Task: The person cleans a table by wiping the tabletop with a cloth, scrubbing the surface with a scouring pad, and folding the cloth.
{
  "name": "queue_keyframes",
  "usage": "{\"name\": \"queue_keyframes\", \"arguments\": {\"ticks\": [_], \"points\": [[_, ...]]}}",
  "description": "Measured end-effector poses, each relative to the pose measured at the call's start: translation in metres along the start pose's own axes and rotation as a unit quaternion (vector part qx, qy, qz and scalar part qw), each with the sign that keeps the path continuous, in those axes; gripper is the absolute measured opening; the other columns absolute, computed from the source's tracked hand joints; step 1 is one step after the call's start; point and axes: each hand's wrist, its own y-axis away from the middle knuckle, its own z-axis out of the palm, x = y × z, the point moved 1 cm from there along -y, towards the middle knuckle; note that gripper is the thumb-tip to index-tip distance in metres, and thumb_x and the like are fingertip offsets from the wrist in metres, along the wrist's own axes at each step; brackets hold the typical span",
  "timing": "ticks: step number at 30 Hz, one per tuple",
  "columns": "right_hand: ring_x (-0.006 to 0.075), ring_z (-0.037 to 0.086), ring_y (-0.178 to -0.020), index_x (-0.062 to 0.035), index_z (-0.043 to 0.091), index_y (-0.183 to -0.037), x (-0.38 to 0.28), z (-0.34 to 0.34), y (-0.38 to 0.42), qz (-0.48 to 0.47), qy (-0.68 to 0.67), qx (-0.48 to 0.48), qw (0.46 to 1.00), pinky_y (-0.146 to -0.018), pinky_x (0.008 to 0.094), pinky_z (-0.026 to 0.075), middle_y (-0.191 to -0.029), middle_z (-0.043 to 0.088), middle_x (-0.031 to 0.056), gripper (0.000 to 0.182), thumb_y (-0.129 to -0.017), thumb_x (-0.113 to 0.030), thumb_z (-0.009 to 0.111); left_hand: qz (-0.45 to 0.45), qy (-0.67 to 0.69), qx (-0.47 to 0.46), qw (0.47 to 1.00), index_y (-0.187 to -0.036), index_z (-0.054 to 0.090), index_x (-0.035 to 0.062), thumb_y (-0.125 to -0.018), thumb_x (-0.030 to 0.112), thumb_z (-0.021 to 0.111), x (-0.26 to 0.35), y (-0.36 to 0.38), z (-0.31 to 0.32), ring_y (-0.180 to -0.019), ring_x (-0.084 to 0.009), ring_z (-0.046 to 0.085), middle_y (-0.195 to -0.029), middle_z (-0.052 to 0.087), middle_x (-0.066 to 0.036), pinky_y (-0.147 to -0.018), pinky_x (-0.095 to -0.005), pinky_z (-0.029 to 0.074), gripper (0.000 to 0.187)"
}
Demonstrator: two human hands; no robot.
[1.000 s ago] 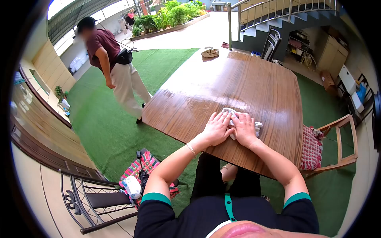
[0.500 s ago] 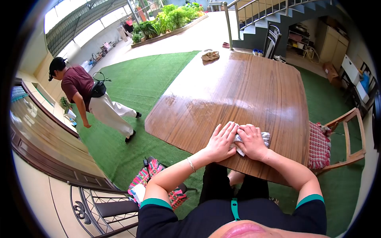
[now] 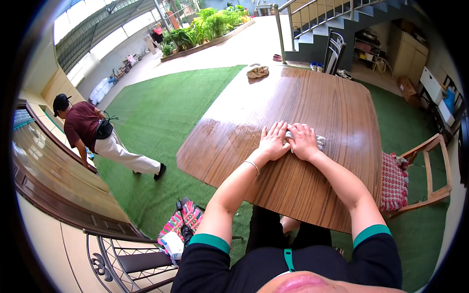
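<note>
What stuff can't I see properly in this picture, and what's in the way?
- Head view: most of the cloth, covered by the left hand and right hand.
- Head view: the table's legs, hidden under the wood-grain tabletop.
- Head view: part of the pink woven seat cover, behind the left arm.
- Head view: the things on the storage rack, too small and dim to name.

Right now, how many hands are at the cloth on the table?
2: the left hand at the left end of the cloth, the right hand over its middle. Neither hand is hidden.
</note>
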Motion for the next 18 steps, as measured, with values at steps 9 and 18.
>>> {"name": "queue_keyframes", "arguments": {"ticks": [9, 18], "points": [[0.0251, 0.047, -0.127, -0.0173, 0.058, -0.127, -0.014, -0.009, 0.014, 0.048, -0.020, -0.041, 0.998, -0.104, 0.0464, 0.038, -0.131, 0.056, 0.0025, 0.041, -0.091, -0.036, 0.061, -0.034, -0.026, -0.014, 0.999, -0.157, 0.025, 0.0154, -0.095, 0.040, 0.043, 0.009, 0.018, 0.010, -0.154, -0.0291, 0.007, -0.165, 0.017, -0.013, -0.124, -0.0526, 0.007, 0.069], [0.0292, 0.045, -0.128, -0.0144, 0.058, -0.127, -0.047, -0.033, 0.092, 0.029, -0.026, -0.051, 0.998, -0.105, 0.0504, 0.036, -0.133, 0.054, 0.0062, 0.043, -0.089, -0.032, 0.065, 0.074, -0.035, 0.052, 0.995, -0.151, 0.036, 0.0045, -0.094, 0.043, 0.048, 0.036, 0.108, 0.006, -0.149, -0.0338, 0.027, -0.159, 0.033, -0.017, -0.121, -0.0545, 0.016, 0.070]]}}
